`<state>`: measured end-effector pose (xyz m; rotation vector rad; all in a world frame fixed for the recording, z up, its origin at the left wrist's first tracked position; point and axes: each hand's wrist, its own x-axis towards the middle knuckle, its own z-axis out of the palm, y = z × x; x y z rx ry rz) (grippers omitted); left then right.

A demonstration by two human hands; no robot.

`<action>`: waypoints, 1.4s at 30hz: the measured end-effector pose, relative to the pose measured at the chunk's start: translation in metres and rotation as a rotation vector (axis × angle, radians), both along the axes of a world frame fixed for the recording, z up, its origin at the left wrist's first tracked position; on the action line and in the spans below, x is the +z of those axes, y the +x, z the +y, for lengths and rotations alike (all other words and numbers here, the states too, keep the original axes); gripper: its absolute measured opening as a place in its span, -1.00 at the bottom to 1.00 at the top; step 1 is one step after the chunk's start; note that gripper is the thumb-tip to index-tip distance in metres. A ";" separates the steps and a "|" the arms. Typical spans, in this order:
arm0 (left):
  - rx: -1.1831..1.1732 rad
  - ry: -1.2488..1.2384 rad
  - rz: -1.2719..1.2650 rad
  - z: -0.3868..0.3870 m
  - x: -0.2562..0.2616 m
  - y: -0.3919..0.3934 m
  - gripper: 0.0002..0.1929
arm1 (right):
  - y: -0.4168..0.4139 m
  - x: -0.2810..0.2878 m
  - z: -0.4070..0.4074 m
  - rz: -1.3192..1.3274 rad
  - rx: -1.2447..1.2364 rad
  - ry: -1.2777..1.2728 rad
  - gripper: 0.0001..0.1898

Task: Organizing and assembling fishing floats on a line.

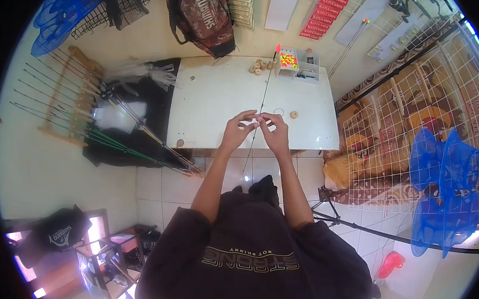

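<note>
A thin dark fishing rod (266, 87) with small guides along it runs lengthwise over the white table and past its near edge. Its far end carries a dark grip with a pink tip, beside the organiser. At the rod's middle, my left hand (239, 129) pinches it with thumb and forefinger. Close against those fingers, the fingertips of my right hand (274, 131) also close on the rod. Any thread or small part between the fingertips is too small to make out. A ring of thin line (279, 111) and a round cork piece (294, 114) lie right of my hands.
On the white table (213, 103), several cork rings (258, 66) sit beside a white organiser (307, 75) holding bright beads (289, 60). Bundled rods (155, 137) reach in from the left. A white wire grid (369, 156) with blue nets (446, 164) stands right.
</note>
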<state>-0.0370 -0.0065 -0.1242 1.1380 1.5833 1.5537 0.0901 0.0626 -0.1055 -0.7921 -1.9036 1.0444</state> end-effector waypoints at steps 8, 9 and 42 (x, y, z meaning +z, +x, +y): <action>-0.118 -0.232 0.087 -0.007 -0.010 0.007 -0.79 | 0.001 0.028 0.000 0.112 -0.013 0.036 -0.87; -0.121 -0.231 0.089 -0.006 -0.011 0.008 -0.79 | 0.001 0.031 0.001 0.129 -0.023 0.044 -0.88; -0.082 -0.167 0.140 -0.003 0.009 0.019 -0.81 | 0.008 0.053 0.004 0.028 0.030 0.074 -0.83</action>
